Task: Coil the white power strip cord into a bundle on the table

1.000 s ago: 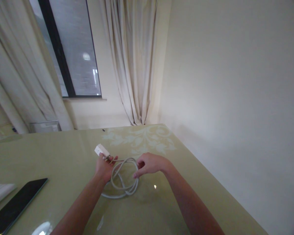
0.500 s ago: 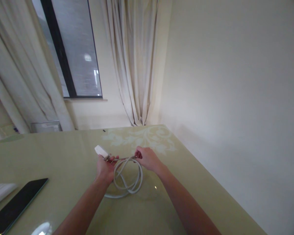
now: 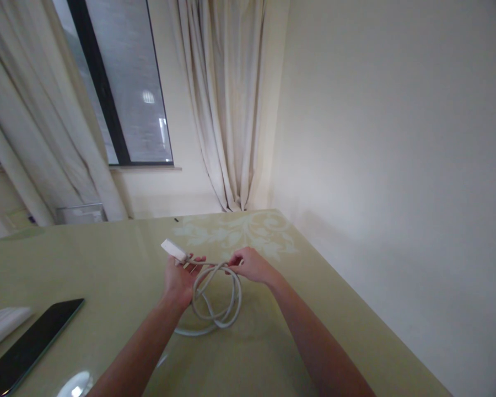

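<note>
A white cable [image 3: 236, 309] is gathered in loose loops between my hands, above the table. At its left end is a white rectangular block [image 3: 174, 250], its exact kind too small to tell. My left hand [image 3: 182, 281] is palm up and holds this block by the thumb and palm, the fingers loosely spread beneath the cable. At the top of the loops, my right hand [image 3: 248, 263] pinches the cable between thumb and fingers. A lower stretch of cable passes behind my left wrist.
On the glossy greenish table [image 3: 215, 364], a black flat slab [image 3: 37, 342] and a white object [image 3: 4, 325] lie at the left. A small dark piece [image 3: 176, 220] is near the far edge. A wall [image 3: 388, 182] borders the right side; curtains [image 3: 231, 110] hang beyond.
The white block and my left fingers have risen slightly and turned a little. My left fingers have spread more. The right hand keeps its pinch on the cable, almost still.
</note>
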The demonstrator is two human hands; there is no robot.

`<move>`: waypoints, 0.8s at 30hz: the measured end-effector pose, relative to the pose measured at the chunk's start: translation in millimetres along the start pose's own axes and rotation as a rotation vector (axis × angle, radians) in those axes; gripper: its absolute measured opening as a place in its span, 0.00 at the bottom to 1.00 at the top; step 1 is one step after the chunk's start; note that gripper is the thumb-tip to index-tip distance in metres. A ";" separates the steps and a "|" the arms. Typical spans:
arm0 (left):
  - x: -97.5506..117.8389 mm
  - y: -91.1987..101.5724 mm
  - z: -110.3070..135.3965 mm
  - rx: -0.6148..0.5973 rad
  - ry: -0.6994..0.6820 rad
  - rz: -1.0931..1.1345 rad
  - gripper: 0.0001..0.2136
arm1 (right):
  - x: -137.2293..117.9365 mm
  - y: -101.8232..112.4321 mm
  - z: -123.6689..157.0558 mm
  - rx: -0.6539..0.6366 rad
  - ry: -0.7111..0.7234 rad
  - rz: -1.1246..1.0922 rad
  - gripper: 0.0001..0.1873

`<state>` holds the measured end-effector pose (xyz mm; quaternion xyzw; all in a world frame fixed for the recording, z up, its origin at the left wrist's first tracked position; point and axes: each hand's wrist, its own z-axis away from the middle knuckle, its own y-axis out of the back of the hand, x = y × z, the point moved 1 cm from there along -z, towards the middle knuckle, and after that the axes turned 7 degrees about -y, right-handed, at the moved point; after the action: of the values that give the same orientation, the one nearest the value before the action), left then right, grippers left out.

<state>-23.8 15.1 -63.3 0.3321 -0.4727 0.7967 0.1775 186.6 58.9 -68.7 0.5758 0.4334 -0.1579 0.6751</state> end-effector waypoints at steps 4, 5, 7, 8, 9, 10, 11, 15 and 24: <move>3.8 5.8 -4.5 -0.110 0.118 -0.147 0.20 | -0.3 -0.6 -0.9 -0.105 0.115 0.053 0.14; 4.3 6.9 -5.8 -0.144 0.153 -0.178 0.21 | -0.9 0.1 -0.8 -0.105 0.143 0.070 0.14; 3.8 7.9 -7.8 -0.190 0.186 -0.225 0.20 | -1.5 2.5 -0.8 -0.075 0.145 0.080 0.12; 3.0 7.7 -8.3 -0.189 0.182 -0.242 0.18 | -1.1 3.8 -0.8 -0.057 0.125 0.073 0.10; 1.8 7.0 -8.3 -0.182 0.174 -0.259 0.16 | -0.3 4.9 -0.7 -0.052 0.102 0.055 0.08; 0.4 5.9 -7.8 -0.181 0.168 -0.272 0.13 | 0.9 5.7 -0.6 -0.065 0.079 0.017 0.07; -0.9 4.5 -6.6 -0.182 0.164 -0.280 0.11 | 2.2 6.2 -0.5 -0.089 0.057 -0.044 0.07; -2.0 0.3 1.5 -0.239 0.168 -0.311 0.07 | 4.7 4.8 -0.2 -0.167 -0.035 -0.350 0.12; -2.1 -4.6 10.2 -0.409 0.043 -0.301 0.14 | -10.9 -0.2 -5.2 0.109 -0.097 -0.679 0.25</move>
<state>-15.9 8.5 -58.5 0.3389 -0.5654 0.6560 0.3677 178.0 60.5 -60.2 0.4258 0.5585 -0.4237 0.5721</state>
